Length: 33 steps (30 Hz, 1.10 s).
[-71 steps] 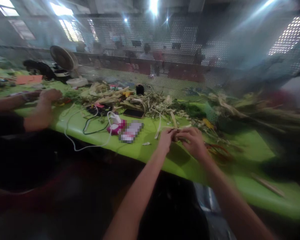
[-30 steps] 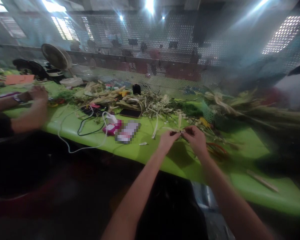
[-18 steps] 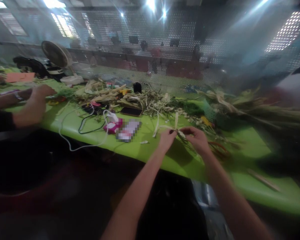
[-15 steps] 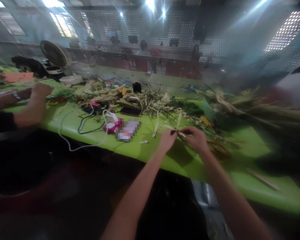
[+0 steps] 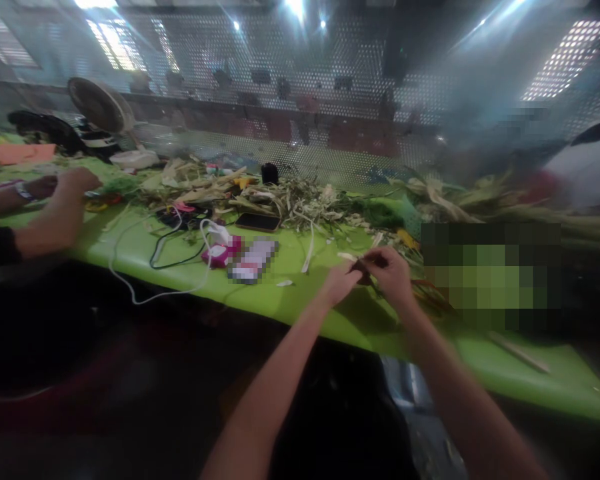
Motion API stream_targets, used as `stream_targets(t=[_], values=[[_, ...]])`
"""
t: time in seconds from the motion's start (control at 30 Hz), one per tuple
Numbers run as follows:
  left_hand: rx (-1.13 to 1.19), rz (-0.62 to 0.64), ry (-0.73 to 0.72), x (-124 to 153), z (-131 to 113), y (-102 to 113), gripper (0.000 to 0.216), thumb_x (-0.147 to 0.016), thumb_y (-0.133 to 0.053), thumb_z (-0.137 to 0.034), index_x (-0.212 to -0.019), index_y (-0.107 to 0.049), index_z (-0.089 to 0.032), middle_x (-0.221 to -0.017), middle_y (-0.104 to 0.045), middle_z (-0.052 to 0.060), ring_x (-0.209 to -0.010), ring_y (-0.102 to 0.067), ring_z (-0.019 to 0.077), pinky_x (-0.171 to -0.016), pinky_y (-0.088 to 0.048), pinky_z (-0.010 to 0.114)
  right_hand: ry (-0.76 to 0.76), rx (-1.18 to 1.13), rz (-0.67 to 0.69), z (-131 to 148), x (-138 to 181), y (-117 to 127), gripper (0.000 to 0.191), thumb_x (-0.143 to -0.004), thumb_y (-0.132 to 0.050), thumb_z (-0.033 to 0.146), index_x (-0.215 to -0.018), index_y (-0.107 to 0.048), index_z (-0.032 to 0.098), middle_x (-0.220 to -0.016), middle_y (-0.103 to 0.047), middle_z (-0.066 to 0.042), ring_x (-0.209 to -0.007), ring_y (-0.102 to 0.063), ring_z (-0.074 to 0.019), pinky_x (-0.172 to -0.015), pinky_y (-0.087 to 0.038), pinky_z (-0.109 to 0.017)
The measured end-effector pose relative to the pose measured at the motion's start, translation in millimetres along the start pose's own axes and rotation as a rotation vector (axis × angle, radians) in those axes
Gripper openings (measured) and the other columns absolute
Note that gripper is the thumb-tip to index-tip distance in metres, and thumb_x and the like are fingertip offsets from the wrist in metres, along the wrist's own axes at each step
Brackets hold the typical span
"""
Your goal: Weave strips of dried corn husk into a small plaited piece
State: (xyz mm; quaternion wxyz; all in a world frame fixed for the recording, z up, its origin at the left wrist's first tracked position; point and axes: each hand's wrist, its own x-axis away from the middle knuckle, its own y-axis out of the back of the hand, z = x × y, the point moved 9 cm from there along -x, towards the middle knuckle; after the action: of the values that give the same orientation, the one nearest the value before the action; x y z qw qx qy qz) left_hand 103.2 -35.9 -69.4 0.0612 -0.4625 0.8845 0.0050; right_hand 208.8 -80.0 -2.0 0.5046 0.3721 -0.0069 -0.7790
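Observation:
Both my hands meet over the near side of a bright green table. My left hand pinches a small piece made of pale dried leaf strips, fingers closed. My right hand is curled around the same piece from the right. The piece is blurred and mostly hidden by my fingers. A heap of dried leaves and strips lies just behind my hands.
A dark phone, a pink-and-white gadget with white and black cables, and a small fan sit to the left. Another person's forearms rest on the table at far left. A thin stick lies at right.
My hands have drawn closer together on the leaf piece, and its upright strip no longer sticks up. The view has drifted slightly to the right.

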Motion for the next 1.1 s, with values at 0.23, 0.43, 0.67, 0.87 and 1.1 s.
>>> stream_targets(t=[0.23,0.43,0.67,0.87,1.1], values=[[0.067,-0.049,-0.009,1.7,-5.7,3.9,0.016,-0.081,-0.065,-0.03,-0.084,-0.068,-0.014,-0.073,-0.068,0.006,-0.071,-0.063,0.018,-0.08,-0.051,0.034,-0.169,-0.201,-0.025,-9.5,-0.3,0.4,0.023,-0.074,-0.073,0.039,-0.077,-0.06,0.021,-0.069,-0.063,0.001,-0.061,-0.057,-0.0144,-0.058,-0.048,-0.028],[0.145,-0.076,0.003,-3.9,3.5,8.0,0.022,-0.085,-0.062,-0.034,-0.083,-0.069,-0.013,-0.075,-0.068,0.007,-0.07,-0.064,0.0162,-0.079,-0.053,0.034,-0.152,-0.234,-0.023,-8.2,-1.8,0.3,0.023,-0.067,-0.077,0.032,-0.081,-0.064,0.02,-0.073,-0.066,0.0,-0.066,-0.061,-0.0153,-0.066,-0.052,-0.031],[0.208,-0.093,-0.002,-5.5,7.4,7.8,0.028,-0.085,-0.061,-0.038,-0.089,-0.067,-0.012,-0.078,-0.067,0.006,-0.067,-0.063,0.0135,-0.072,-0.053,0.031,-0.217,-0.245,-0.045,-18.2,-1.1,0.4,0.03,-0.065,-0.08,0.039,-0.081,-0.064,0.019,-0.071,-0.065,0.0,-0.063,-0.058,-0.0145,-0.061,-0.05,-0.029],[0.035,-0.09,-0.05,0.8,-6.1,7.4,0.026,-0.089,-0.054,-0.036,-0.088,-0.067,-0.014,-0.069,-0.064,0.003,-0.062,-0.059,0.0123,-0.066,-0.049,0.027,-0.306,-0.401,0.062,-31.2,-1.2,-9.8,0.039,-0.063,-0.081,0.041,-0.091,-0.066,0.019,-0.069,-0.066,0.0,-0.06,-0.058,-0.014,-0.054,-0.045,-0.027],[0.057,-0.073,0.001,-1.4,3.0,5.1,0.024,-0.088,-0.054,-0.037,-0.084,-0.062,-0.014,-0.071,-0.063,0.003,-0.062,-0.057,0.0127,-0.066,-0.047,0.028,-0.301,-0.367,0.032,-16.6,0.6,-6.5,0.029,-0.064,-0.082,0.041,-0.074,-0.065,0.019,-0.066,-0.066,0.0,-0.06,-0.061,-0.0163,-0.059,-0.05,-0.031]])
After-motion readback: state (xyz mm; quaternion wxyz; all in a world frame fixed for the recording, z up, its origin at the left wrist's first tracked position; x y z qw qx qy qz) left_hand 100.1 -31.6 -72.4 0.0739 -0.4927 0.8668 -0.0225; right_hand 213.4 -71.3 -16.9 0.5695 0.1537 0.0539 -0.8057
